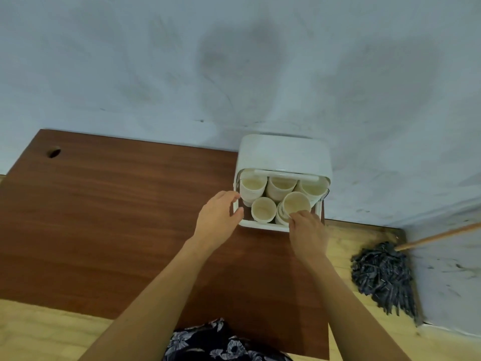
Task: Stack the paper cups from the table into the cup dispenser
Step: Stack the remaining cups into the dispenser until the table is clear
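Observation:
A white cup dispenser [283, 155] with its lid up stands at the far right of the brown table [104, 217], against the wall. Several paper cups stand inside it, mouths up. My right hand [308, 234] pinches the near rim of a paper cup [296, 203] that sits tilted on top of a stack at the front right of the dispenser. A single cup [263, 209] stands to its left. My left hand [218, 220] rests against the dispenser's left front corner with relaxed fingers.
A grey wall rises right behind the table. A dark string mop [382, 277] with a wooden handle leans in the corner on the right, on the light wood floor. A round cable hole [54, 152] sits at the table's far left.

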Action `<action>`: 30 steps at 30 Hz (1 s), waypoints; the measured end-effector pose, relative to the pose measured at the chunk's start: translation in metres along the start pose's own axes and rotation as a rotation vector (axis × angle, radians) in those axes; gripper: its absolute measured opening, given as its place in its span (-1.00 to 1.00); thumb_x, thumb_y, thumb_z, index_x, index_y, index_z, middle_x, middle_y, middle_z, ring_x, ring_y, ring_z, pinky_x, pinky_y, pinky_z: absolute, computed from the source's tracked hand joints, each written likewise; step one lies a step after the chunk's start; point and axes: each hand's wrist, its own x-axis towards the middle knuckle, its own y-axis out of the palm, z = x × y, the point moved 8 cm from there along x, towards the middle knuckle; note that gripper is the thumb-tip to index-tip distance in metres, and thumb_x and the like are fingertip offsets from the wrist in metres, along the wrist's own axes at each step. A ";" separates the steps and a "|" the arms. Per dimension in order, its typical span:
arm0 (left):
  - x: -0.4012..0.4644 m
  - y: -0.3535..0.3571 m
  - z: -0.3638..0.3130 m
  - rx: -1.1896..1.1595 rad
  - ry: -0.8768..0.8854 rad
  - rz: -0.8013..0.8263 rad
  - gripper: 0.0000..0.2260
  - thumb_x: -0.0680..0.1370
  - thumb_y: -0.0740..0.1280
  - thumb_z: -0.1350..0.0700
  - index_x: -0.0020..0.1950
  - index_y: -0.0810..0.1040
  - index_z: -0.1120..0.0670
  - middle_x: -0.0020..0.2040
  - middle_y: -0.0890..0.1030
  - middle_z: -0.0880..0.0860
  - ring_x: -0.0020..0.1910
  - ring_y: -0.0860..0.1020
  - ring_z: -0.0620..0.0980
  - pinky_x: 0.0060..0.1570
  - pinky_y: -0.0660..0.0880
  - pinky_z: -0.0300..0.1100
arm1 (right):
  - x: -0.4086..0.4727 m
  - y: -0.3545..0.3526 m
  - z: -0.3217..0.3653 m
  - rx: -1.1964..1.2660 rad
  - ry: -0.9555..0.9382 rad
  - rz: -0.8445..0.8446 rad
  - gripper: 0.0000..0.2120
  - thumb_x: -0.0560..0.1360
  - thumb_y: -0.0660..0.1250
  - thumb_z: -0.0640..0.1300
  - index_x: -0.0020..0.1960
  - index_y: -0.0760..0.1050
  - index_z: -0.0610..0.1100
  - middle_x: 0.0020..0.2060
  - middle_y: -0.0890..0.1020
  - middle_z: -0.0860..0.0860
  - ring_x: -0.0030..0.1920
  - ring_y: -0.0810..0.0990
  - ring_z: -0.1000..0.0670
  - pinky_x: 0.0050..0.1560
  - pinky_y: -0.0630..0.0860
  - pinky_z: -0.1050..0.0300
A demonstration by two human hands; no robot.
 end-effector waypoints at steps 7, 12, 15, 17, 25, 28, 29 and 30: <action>0.021 0.011 -0.010 0.058 0.096 0.013 -0.68 0.56 0.31 0.00 0.31 0.48 -0.02 0.20 0.52 -0.09 0.10 0.51 -0.09 0.06 0.54 -0.08 | 0.002 0.018 0.002 0.060 0.024 0.061 -0.79 0.59 0.25 -0.08 0.17 0.59 -0.05 0.12 0.62 0.01 0.09 0.54 -0.11 -0.03 0.50 0.02; 0.041 0.007 -0.010 0.038 0.110 -0.049 -0.70 0.56 0.32 0.05 0.29 0.49 0.02 0.15 0.53 -0.05 0.03 0.52 -0.06 -0.01 0.56 -0.08 | 0.009 0.022 0.011 0.016 0.046 0.064 -0.81 0.60 0.21 -0.10 -0.04 0.60 -0.07 -0.09 0.61 0.03 -0.04 0.52 -0.08 -0.26 0.42 0.10; 0.054 0.005 -0.008 0.020 0.125 -0.062 -0.68 0.55 0.32 0.05 0.30 0.47 0.03 0.18 0.51 -0.05 0.06 0.53 -0.05 0.01 0.55 -0.09 | 0.013 0.036 0.008 0.029 0.105 0.128 -0.80 0.60 0.19 -0.15 -0.01 0.60 -0.08 -0.06 0.60 0.02 0.01 0.49 -0.06 -0.27 0.38 0.11; 0.060 0.004 -0.007 -0.006 0.142 -0.073 -0.64 0.53 0.35 0.06 0.33 0.45 0.03 0.26 0.48 -0.03 0.15 0.50 -0.03 0.05 0.53 -0.13 | 0.013 0.036 0.009 0.076 0.125 0.123 -0.80 0.59 0.19 -0.16 0.04 0.60 -0.09 0.00 0.60 0.01 0.03 0.52 -0.07 -0.23 0.41 0.11; 0.082 0.023 -0.019 0.146 0.285 0.009 -0.40 0.44 0.46 -0.08 0.41 0.32 -0.01 0.39 0.27 0.06 0.36 0.23 0.10 0.23 0.37 0.00 | 0.010 -0.067 0.010 0.306 0.128 -0.467 -0.65 0.46 0.35 -0.26 0.25 0.50 -0.16 0.20 0.52 -0.09 0.17 0.47 -0.14 0.09 0.44 0.00; 0.079 0.031 -0.029 0.269 0.326 -0.003 -0.38 0.39 0.48 -0.13 0.36 0.34 -0.02 0.29 0.32 0.03 0.28 0.26 0.09 0.20 0.35 -0.02 | 0.037 -0.072 0.002 0.223 0.077 -0.305 -0.39 0.40 0.43 -0.13 0.42 0.35 -0.06 0.37 0.35 -0.05 0.34 0.31 -0.15 0.24 0.29 -0.06; 0.077 0.034 -0.030 0.293 0.318 -0.005 -0.37 0.38 0.48 -0.12 0.37 0.32 -0.03 0.28 0.33 0.03 0.28 0.27 0.08 0.20 0.34 -0.02 | 0.045 -0.067 -0.001 0.191 0.056 -0.220 -0.35 0.40 0.44 -0.09 0.44 0.32 -0.02 0.40 0.32 -0.04 0.39 0.27 -0.15 0.28 0.27 -0.10; 0.075 0.036 -0.031 0.309 0.305 -0.005 -0.35 0.37 0.49 -0.11 0.38 0.30 -0.02 0.28 0.35 0.03 0.27 0.28 0.08 0.20 0.33 -0.03 | 0.051 -0.060 -0.004 0.162 0.034 -0.149 -0.35 0.39 0.45 -0.07 0.44 0.32 -0.01 0.40 0.32 -0.04 0.41 0.25 -0.16 0.31 0.26 -0.15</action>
